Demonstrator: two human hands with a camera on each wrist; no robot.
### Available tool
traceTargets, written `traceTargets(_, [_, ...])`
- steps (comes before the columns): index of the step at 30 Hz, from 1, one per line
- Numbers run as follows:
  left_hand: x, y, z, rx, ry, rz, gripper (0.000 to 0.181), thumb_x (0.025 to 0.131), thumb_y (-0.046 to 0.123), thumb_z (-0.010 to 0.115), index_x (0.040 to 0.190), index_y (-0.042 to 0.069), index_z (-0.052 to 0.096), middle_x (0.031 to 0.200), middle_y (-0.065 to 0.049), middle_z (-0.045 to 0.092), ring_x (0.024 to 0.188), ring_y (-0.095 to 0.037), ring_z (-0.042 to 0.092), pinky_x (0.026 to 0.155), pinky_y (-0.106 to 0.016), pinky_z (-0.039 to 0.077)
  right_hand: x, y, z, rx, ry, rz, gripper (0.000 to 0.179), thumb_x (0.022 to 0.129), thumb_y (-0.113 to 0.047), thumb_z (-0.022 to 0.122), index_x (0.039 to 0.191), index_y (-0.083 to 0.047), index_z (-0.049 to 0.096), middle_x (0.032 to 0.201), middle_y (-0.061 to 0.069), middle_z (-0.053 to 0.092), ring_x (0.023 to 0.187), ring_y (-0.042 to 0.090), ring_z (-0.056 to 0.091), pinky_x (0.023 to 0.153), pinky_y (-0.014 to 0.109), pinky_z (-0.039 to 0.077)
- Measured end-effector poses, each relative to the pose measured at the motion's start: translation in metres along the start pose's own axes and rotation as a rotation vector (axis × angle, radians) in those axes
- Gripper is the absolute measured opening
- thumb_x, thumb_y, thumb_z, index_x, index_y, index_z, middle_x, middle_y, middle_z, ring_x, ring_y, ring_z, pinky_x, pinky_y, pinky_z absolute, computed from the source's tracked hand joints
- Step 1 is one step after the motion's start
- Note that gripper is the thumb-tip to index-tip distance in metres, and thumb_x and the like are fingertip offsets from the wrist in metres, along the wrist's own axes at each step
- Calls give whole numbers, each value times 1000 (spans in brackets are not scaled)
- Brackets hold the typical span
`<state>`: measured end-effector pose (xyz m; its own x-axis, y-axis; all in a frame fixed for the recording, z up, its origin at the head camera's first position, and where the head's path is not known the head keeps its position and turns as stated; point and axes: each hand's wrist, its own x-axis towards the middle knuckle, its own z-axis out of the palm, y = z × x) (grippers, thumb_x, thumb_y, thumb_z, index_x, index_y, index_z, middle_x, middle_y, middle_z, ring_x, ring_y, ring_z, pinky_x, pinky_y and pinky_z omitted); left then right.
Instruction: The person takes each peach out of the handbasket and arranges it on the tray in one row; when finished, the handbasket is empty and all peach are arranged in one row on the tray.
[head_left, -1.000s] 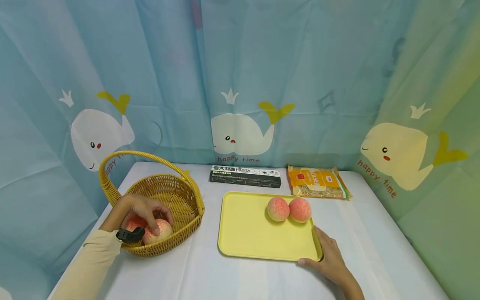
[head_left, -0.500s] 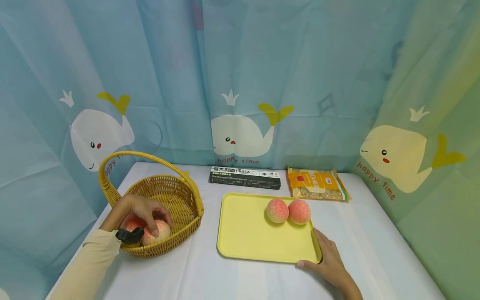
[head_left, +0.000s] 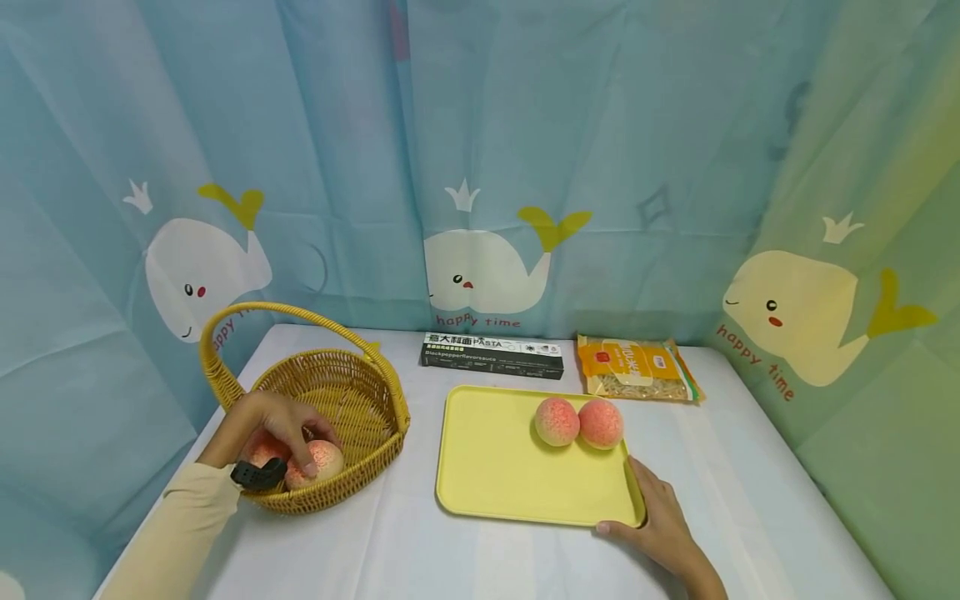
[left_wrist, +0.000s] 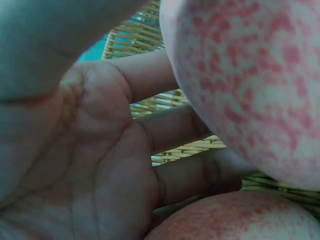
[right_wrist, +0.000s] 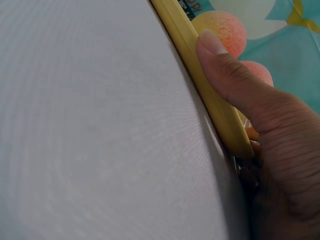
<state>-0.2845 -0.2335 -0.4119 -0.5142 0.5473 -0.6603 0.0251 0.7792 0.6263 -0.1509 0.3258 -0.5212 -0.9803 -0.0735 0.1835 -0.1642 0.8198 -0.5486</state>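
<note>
Inside the wicker basket (head_left: 330,498), my left hand (head_left: 281,417) grips a pink-and-cream peach (head_left: 326,461) between thumb and fingers. A second peach (head_left: 264,448) lies beside it, partly hidden under the wrist. The left wrist view shows the held peach (left_wrist: 250,85) large against the fingers and the other peach (left_wrist: 240,220) below it. My right hand (head_left: 660,521) holds the near right corner of the yellow tray (head_left: 517,475), thumb on the front edge and fingers along the right side. Two peaches (head_left: 557,422) sit side by side at the tray's far right.
Behind the tray lie a black-and-white pasta box (head_left: 491,357) and an orange bag of grain (head_left: 637,368). The basket's tall handle (head_left: 300,312) arches over its back. A whale-print curtain (head_left: 480,150) surrounds the white-covered table (head_left: 405,550).
Both hands keep nearly the same places on the peach and the tray. Only slight shifts of the whole view show.
</note>
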Motion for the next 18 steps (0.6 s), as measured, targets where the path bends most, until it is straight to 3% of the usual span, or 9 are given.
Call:
traceTargets(3, [0, 0, 0, 22, 5, -6, 42, 73, 14, 84, 113, 21, 71, 111, -1, 64, 101, -18, 58, 83, -32, 50, 0, 1, 1, 0, 11, -16, 113, 66, -42, 87, 149, 6, 27, 147, 33, 35, 130, 48, 34, 98, 59, 29])
traceTargets(10, [2, 0, -3, 104, -24, 66, 40, 75, 18, 83, 113, 18, 71, 108, 2, 66, 98, -14, 58, 83, -29, 49, 0, 1, 0, -8, 9, -6, 114, 66, -43, 87, 149, 6, 28, 147, 33, 36, 130, 48, 35, 99, 60, 29])
traceTargets(18, [2, -1, -1, 95, 18, 61, 38, 76, 24, 82, 112, 17, 71, 105, 2, 68, 96, -14, 59, 83, -29, 50, 0, -1, 0, -18, -4, 6, 114, 66, -44, 87, 149, 7, 28, 147, 34, 36, 131, 49, 35, 100, 60, 29])
